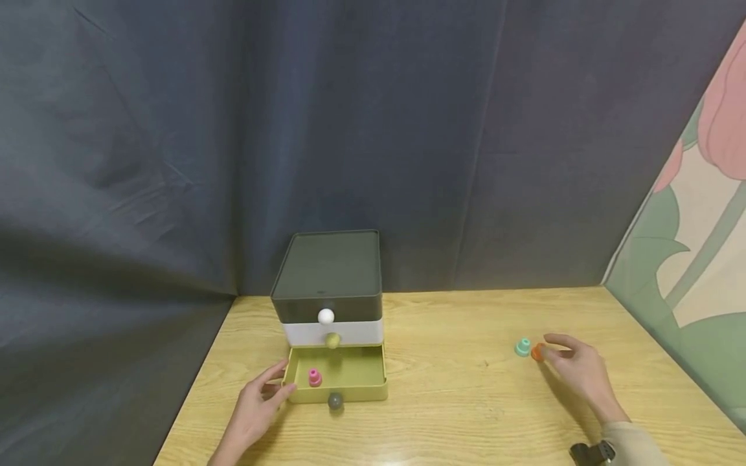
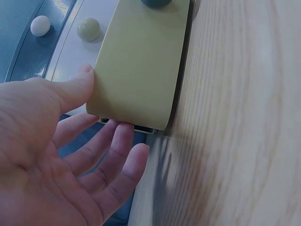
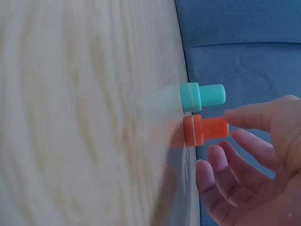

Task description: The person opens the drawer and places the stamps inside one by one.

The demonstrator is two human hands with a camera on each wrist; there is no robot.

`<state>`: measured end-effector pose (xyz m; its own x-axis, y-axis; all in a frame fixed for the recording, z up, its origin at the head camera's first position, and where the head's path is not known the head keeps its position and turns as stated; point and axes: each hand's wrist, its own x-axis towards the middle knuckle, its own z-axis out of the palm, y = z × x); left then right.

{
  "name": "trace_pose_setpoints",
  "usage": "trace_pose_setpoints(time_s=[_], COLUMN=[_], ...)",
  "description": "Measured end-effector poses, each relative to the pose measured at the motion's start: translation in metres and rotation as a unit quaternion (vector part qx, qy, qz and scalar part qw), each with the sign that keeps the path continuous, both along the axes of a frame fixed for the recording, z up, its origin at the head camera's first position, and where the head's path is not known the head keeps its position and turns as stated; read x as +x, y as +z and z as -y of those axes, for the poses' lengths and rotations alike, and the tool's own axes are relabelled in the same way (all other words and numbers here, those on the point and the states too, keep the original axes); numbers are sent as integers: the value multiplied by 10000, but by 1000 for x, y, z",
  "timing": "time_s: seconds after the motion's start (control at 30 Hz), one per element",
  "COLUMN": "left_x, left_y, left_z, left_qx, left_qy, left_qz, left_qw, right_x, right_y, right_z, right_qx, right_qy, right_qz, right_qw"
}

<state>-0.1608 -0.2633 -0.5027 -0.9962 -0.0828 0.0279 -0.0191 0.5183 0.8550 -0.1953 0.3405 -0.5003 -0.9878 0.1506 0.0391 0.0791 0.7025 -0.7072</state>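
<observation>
A small drawer cabinet (image 1: 335, 265) has a dark top tier, a white middle tier and a green bottom drawer (image 1: 355, 394) pulled out. Inside that drawer stands a pink stepped peg (image 1: 315, 378). My left hand (image 1: 254, 404) touches the drawer's left side, thumb by the front corner and fingers loosely extended; in the left wrist view the palm (image 2: 51, 155) faces the drawer end. On the right, my right hand (image 1: 577, 372) is at an orange stepped peg (image 3: 207, 130), thumb and forefinger spread around its narrow top. A teal stepped peg (image 3: 202, 97) stands upright beside it.
The wooden table (image 1: 443, 414) carries everything. A dark curtain (image 1: 431, 162) hangs behind and at the left, and a flower-patterned panel (image 1: 699, 272) borders the right. Round knobs, such as the white knob (image 1: 326, 316) and the dark knob (image 1: 335, 401), jut from the drawer fronts.
</observation>
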Motion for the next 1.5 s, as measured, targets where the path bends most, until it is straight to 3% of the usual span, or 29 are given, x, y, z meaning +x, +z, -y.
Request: trace_pose_setpoints(time_s=[0.33, 1.17, 1.5], left_x=[-1, -1, 0], left_y=[0, -2, -3], left_z=[-1, -1, -1], left_qx=[-83, 52, 36], left_qy=[-40, 26, 31], left_qz=[-162, -89, -36], left_qw=[9998, 9999, 10000], right_x=[-5, -5, 3], right_y=[-5, -3, 7], right_z=[-4, -10, -13], right_qx=[109, 348, -42], right_qy=[246, 162, 78], right_qz=[33, 20, 297], right_qw=[9996, 9993, 9995])
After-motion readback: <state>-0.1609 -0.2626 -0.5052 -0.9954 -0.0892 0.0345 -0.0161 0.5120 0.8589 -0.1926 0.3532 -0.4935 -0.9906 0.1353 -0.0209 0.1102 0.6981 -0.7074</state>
